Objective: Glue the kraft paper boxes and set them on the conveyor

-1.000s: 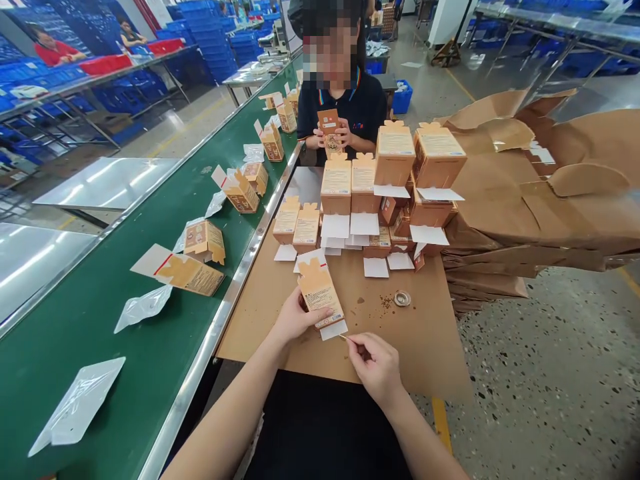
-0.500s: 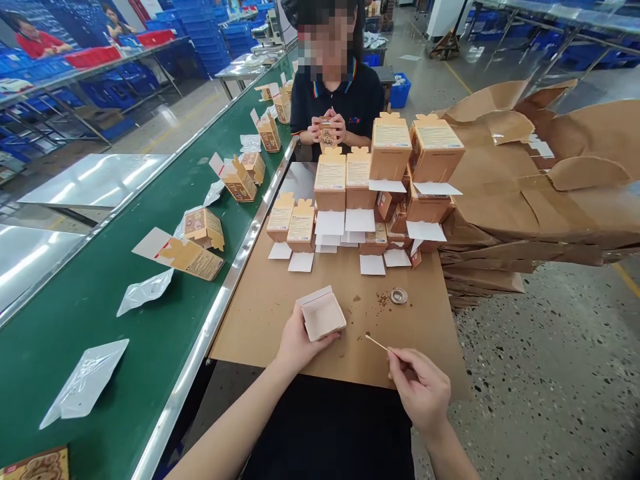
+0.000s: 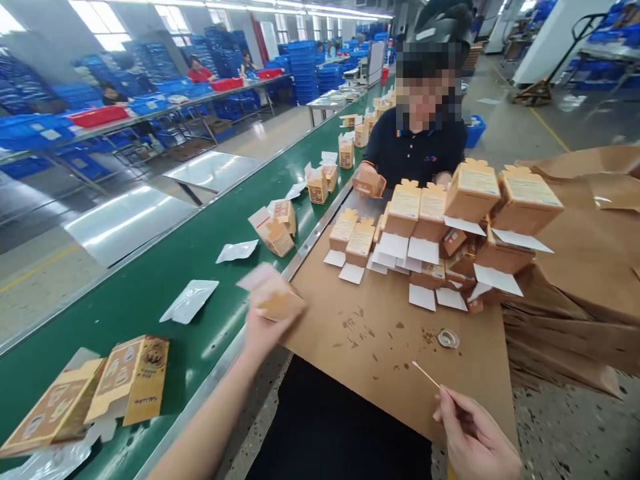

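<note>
My left hand is closed around a small cardboard box, blurred by motion, with its white flap raised. It holds the box over the metal edge of the green conveyor belt. Low at the right, my right hand pinches a thin cotton swab, its pale tip pointing up and left over the brown board. Beyond that tip lies a small clear round dish, with brown crumbs beside it.
Stacked boxes with white flaps fill the board's far side. A co-worker across the table holds another box. The belt carries silver pouches and open boxes. Brown paper lies at the right.
My left hand has carried the box leftward from above the board to the conveyor's edge. The view has turned left. Opposite, the co-worker's hands have parted, one still holding a box.
</note>
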### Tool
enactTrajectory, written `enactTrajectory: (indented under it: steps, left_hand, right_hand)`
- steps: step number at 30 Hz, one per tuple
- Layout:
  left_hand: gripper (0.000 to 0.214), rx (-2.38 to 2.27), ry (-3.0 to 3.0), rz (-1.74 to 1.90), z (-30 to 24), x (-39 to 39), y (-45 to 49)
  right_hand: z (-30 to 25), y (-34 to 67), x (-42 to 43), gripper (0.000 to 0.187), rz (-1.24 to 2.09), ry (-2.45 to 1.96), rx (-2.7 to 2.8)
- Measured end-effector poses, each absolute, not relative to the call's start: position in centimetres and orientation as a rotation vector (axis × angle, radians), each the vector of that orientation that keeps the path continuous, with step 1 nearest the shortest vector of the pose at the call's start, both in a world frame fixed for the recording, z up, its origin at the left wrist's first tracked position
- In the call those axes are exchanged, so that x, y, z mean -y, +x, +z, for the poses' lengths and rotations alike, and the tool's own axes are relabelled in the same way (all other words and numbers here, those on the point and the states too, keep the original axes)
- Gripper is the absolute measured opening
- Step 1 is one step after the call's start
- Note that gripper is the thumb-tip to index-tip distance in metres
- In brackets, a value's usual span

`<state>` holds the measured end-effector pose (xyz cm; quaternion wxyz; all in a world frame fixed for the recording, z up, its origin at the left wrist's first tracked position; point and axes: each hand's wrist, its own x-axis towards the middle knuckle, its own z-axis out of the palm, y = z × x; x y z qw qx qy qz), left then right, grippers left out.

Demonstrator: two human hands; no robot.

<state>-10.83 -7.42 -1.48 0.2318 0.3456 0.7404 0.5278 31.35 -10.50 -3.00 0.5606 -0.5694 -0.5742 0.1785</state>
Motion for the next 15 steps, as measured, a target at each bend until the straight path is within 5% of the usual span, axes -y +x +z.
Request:
enactTrajectory:
  steps: [4,9,15]
  left_hand:
    - [0.086,-2.381,0.582,1.683,-0.6,9.1,-19.2]
    - [0.08,-2.558,0.521,1.444,-0.8,7.2,-22.0]
    - [0.11,-2.639,0.658,1.787,-3.3,8.9,-21.2]
  right_hand:
    - [-2.9,31.7,10.3,0.046,0.521,-1.451,1.345]
    - [-1.5,29.7,8.3,0.048,0.532,-1.356,1.367]
    - [-1.2,30.7,8.4,0.046,0.465,-1.391,1.312]
